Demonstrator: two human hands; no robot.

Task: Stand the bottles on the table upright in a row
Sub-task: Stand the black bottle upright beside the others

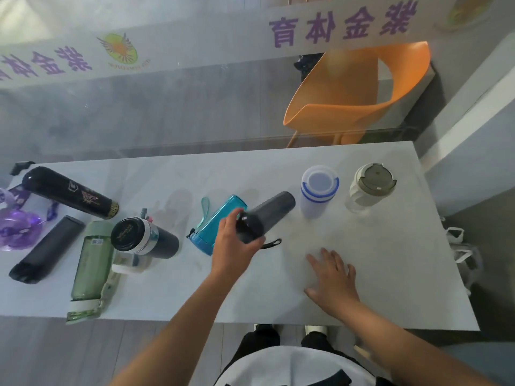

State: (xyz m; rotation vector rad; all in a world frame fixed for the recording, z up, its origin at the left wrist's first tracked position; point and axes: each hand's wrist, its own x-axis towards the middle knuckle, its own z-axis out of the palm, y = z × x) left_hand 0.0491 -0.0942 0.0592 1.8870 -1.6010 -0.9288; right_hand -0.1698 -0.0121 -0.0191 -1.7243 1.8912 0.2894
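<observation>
My left hand (232, 243) grips the cap end of a dark grey bottle (274, 208) that lies tilted on the white table (390, 288). My right hand (333, 277) rests flat on the table, fingers spread, holding nothing. Two bottles stand upright at the right: a clear one with blue rings (319, 190) and a clear one with a grey-green lid (372, 186). Lying on their sides to the left are a teal bottle (220, 221), a black flask with a silver band (145, 238), a green bottle (90, 268), a long black bottle with gold print (69, 192) and a matte black bottle (46, 249).
A purple bottle (18, 228) lies at the table's far left edge. Behind the table is a glass partition with a white banner (342, 23), and an orange chair (359, 96) beyond it. White bags (462, 254) sit on the floor at the right.
</observation>
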